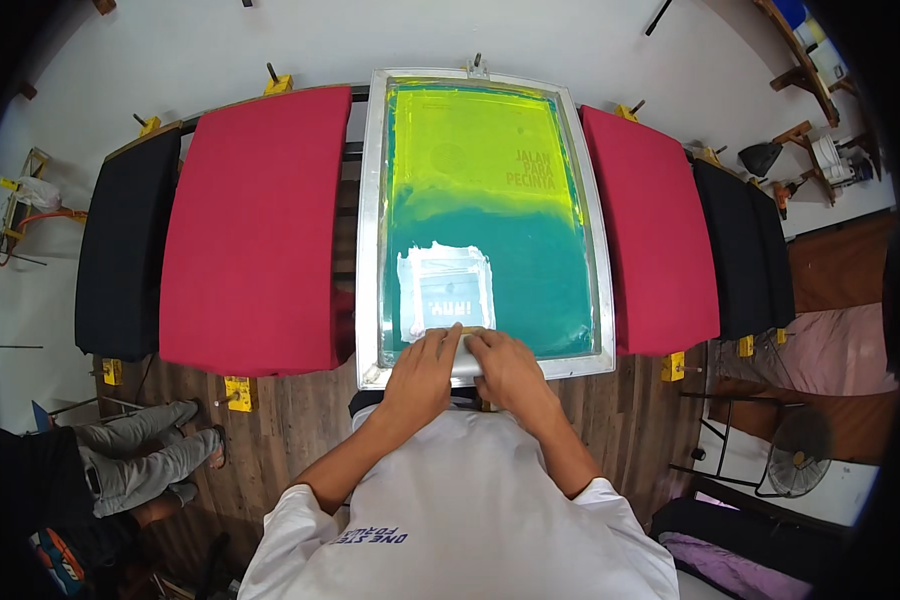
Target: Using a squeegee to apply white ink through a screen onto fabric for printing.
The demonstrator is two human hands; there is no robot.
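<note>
A screen-printing frame [370, 230] with silver metal edges lies in front of me, its mesh [540, 270] yellow-green at the far end and teal at the near end. White ink [403, 290] rings a small pale rectangular design at the near left of the mesh. Over the near edge of the frame, my left hand [423, 372] and my right hand [512, 372] are side by side, fingers closed round a squeegee [467, 362]. Its blade end lies just below the white ink, and the hands cover much of it. Whether the blade touches the mesh I cannot tell.
Red fabric-covered boards [255, 230] flank the frame, another red board [650, 230] on the right, with black boards [125, 240] farther out. Yellow clamps [238, 393] jut from the ends. A person's legs [150, 455] show at lower left. A fan [800, 452] stands at lower right.
</note>
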